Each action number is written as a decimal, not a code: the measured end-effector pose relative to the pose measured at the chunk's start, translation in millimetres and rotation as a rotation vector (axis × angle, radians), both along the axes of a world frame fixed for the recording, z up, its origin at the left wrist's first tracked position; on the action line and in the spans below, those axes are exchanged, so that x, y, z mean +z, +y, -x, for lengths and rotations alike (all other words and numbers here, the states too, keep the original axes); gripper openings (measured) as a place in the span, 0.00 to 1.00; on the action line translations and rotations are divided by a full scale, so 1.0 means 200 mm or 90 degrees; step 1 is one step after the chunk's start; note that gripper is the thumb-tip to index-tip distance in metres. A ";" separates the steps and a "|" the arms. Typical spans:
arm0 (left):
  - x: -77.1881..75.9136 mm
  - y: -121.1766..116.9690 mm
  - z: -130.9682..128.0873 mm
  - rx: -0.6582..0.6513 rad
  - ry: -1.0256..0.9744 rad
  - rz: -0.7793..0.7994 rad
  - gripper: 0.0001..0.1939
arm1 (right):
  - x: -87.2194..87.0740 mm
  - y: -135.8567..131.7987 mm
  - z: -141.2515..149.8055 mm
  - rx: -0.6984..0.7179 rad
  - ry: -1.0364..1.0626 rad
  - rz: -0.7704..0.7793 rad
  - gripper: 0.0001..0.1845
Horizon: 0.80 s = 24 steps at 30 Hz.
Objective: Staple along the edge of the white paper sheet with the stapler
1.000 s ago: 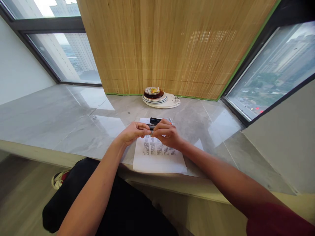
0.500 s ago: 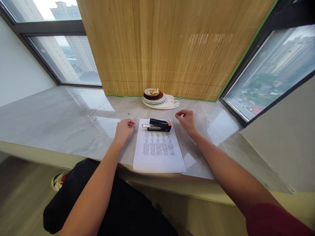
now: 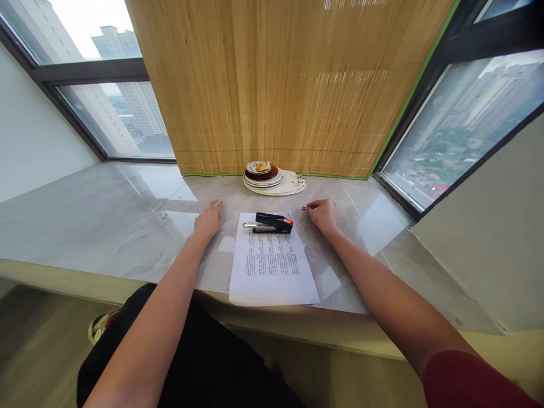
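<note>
On the printed paper (image 3: 274, 286) lies a black stapler (image 3: 274, 224) with an orange-red spot at its right end; its top arm is raised and its metal tray sticks out to the left. My right hand (image 3: 323, 215) is right of the paper, thumb and fingers pinched on a tiny dark piece (image 3: 304, 208) that looks like a short strip of staples. To the left of the paper, my left hand (image 3: 209, 219) reaches out low over the ledge with fingers extended. Just beyond its fingertips is a small dark speck (image 3: 218, 196). Neither hand touches the stapler.
Behind the stapler stands a stack of plates (image 3: 263, 181) with a yellow packet on top, resting on a white oval plate (image 3: 293, 182). A bamboo blind (image 3: 272, 85) hangs behind. The marble ledge (image 3: 106, 226) ends in a front edge above my legs.
My left hand has moved forward and its curled fingers have straightened. My right hand stays beside the paper, its pinched piece now showing more clearly. The view has tilted up slightly.
</note>
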State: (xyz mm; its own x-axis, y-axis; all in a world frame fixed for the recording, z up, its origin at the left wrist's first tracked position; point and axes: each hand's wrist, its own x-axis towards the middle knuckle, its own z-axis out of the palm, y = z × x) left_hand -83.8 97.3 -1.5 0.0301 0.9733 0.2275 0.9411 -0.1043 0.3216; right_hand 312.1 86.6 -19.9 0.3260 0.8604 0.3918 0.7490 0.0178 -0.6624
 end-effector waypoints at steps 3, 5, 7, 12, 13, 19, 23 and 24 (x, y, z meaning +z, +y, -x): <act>0.00 -0.01 0.01 -0.016 0.025 0.000 0.23 | 0.02 -0.01 0.04 0.007 -0.016 -0.052 0.13; 0.00 -0.04 0.03 -0.007 0.032 -0.010 0.20 | 0.03 -0.02 0.08 0.029 -0.023 -0.080 0.14; 0.01 -0.08 0.04 0.003 0.035 -0.017 0.17 | 0.04 -0.03 0.12 0.052 -0.024 -0.098 0.12; 0.02 -0.13 0.05 0.003 0.025 -0.026 0.15 | 0.05 -0.07 0.19 0.104 -0.013 -0.148 0.10; 0.02 -0.13 0.05 0.002 0.020 -0.027 0.15 | 0.06 -0.07 0.20 0.116 -0.010 -0.161 0.10; 0.02 -0.14 0.04 -0.009 -0.035 -0.044 0.13 | 0.09 -0.14 0.28 0.215 0.012 -0.232 0.08; 0.04 -0.16 0.01 -0.035 -0.092 -0.052 0.11 | 0.10 -0.17 0.31 0.316 0.009 -0.256 0.08; 0.04 -0.17 0.00 -0.040 -0.105 -0.056 0.11 | 0.10 -0.17 0.32 0.339 0.008 -0.258 0.08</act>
